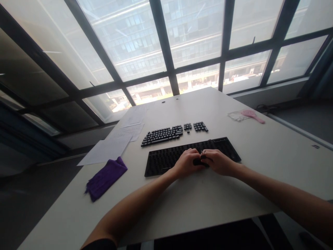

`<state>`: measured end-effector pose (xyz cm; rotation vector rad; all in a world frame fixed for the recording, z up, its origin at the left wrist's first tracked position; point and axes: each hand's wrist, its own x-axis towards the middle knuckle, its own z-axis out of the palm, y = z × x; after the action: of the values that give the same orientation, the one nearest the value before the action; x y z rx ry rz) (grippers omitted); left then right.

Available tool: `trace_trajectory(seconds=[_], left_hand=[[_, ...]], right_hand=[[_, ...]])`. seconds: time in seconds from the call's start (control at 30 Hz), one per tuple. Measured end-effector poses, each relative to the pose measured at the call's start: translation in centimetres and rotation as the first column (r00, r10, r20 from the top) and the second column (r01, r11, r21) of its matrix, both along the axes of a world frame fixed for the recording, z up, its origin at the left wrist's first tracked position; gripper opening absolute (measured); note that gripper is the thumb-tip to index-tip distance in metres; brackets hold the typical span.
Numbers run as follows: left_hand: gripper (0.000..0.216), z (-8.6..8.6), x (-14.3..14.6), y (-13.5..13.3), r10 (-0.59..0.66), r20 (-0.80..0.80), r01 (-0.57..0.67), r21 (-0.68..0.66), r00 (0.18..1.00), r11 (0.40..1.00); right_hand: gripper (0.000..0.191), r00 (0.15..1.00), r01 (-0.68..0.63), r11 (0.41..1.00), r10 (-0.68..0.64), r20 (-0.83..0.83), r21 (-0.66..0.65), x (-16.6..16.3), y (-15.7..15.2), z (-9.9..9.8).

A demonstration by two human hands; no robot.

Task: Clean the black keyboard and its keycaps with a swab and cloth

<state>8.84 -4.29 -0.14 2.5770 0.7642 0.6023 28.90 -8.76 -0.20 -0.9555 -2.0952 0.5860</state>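
Note:
A black keyboard base lies on the white table in front of me; most of its keycaps look removed. My left hand rests on the middle of its front edge, fingers curled around something dark and too small to name. My right hand meets it there, its fingers pinched at a small dark piece I cannot make out. Behind the base, loose black keycaps are laid out in keyboard order. Two smaller keycap groups, a middle one and a right one, sit beside them.
A purple cloth and several white paper sheets lie at the left. At the right are a pink handled item and a clear plastic bag. The white table ends near tall windows.

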Motion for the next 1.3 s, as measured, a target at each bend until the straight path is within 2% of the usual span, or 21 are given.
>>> trace_trajectory(seconds=[0.13, 0.3, 0.47, 0.6, 0.77, 0.97, 1.1, 1.2, 1.3], left_hand=[[0.027, 0.0, 0.1, 0.0, -0.007, 0.024, 0.007, -0.002, 1.000, 1.000], [0.025, -0.3, 0.2, 0.1, -0.002, 0.039, 0.002, 0.007, 0.999, 1.000], [0.019, -0.4, 0.2, 0.1, -0.003, 0.040, 0.003, 0.014, 0.999, 1.000], [0.019, -0.1, 0.2, 0.0, -0.001, 0.044, 0.001, -0.007, 0.999, 1.000], [0.026, 0.3, 0.1, -0.1, 0.009, 0.020, -0.008, -0.032, 1.000, 0.999], [0.026, 0.4, 0.1, -0.2, 0.010, 0.011, -0.010, -0.053, 1.000, 0.999], [0.023, 0.7, 0.3, -0.3, 0.041, 0.050, -0.037, -0.086, 0.998, 0.996], [0.023, 0.9, 0.3, -0.3, 0.051, 0.079, -0.038, -0.156, 0.996, 0.987], [0.027, 0.7, 0.2, -0.3, 0.053, 0.097, -0.034, -0.187, 0.994, 0.982]], right_hand=[[0.017, 0.998, 0.018, 0.998, -0.021, 0.057, 0.057, -0.2, -0.4, 0.2], [0.024, 0.978, 0.157, 0.969, -0.179, 0.105, 0.191, -1.3, -1.0, -0.4], [0.025, 0.964, 0.201, 0.946, -0.237, 0.119, 0.253, -2.1, -1.2, -1.1], [0.027, 0.959, 0.272, 0.949, -0.282, 0.041, 0.159, -1.8, -0.9, -1.0], [0.030, 0.958, 0.261, 0.964, -0.265, -0.112, -0.051, -0.8, -0.3, -0.9], [0.029, 0.932, 0.201, 0.945, -0.265, -0.246, -0.257, -0.5, 0.0, -0.7], [0.036, 0.873, 0.215, 0.913, -0.339, -0.351, -0.348, -0.4, 0.3, -0.4], [0.038, 0.855, 0.211, 0.910, -0.349, -0.385, -0.356, -0.3, 0.3, -0.2], [0.034, 0.889, 0.202, 0.942, -0.292, -0.353, -0.269, -0.3, 0.0, -0.3]])
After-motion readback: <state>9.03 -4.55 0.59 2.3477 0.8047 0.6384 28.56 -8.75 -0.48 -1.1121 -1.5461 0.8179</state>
